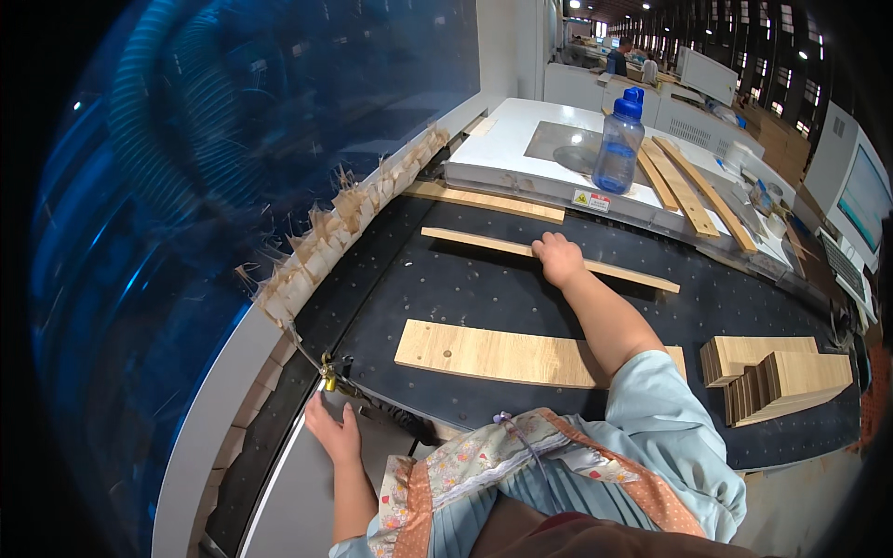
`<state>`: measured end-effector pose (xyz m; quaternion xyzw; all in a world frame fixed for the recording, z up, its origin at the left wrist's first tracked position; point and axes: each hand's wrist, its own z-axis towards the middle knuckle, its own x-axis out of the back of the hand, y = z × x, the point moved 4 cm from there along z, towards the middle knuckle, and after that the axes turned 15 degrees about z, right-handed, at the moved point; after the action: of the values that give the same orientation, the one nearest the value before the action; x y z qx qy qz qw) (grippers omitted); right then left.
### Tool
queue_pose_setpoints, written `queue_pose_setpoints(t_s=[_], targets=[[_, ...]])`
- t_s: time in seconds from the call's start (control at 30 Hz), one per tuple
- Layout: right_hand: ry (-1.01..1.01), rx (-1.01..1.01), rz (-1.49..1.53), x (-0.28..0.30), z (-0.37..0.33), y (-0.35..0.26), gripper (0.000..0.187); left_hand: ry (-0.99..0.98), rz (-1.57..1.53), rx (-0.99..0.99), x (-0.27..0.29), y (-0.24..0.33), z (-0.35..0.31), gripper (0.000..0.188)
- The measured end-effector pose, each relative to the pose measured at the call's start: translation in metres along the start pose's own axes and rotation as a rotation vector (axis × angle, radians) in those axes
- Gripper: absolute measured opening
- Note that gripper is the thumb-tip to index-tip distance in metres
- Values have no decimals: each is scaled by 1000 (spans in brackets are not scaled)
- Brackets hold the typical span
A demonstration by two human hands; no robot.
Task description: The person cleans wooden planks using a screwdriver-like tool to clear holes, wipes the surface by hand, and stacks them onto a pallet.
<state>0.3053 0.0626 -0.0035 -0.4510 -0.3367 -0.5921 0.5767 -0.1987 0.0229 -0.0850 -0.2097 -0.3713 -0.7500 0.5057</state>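
My right hand reaches across the black table and grips a narrow wood board near its middle. A shadow shows below this board, which looks tilted or raised off the surface. My left hand is low at the table's left corner, thumb and fingers apart, just below a brass valve fitting. Whether its fingertips touch the fitting I cannot tell. Nearer to me lies a wider wood board with small round holes, partly hidden under my right forearm. Another narrow board lies at the table's far edge.
Stacked short wood boards stand at the right. Behind the table, a white machine top bears a blue water bottle and several long wood strips. A blue transparent guard with frayed strips runs along the left. A monitor stands far right.
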Motion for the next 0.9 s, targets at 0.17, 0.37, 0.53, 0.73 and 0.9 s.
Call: queue_pose_setpoints(t_s=[0.17,0.37,0.53,0.73,0.9], targets=[[14,6,26,7,1,1,11,-60,-80,-1,-39,-1,19,39],[50,70,-15,44,9,-4,11,-65,-156,-102,-56,-14,33,29],[131,73,-19,75,0,24,12,-75,-1056,112,-23,36,39,33],[131,-17,-20,112,-6,39,19,-851,-423,-235,8,86,-12,33],[106,-50,-47,107,-16,52,23,-866,74,-224,16,104,-8,42]])
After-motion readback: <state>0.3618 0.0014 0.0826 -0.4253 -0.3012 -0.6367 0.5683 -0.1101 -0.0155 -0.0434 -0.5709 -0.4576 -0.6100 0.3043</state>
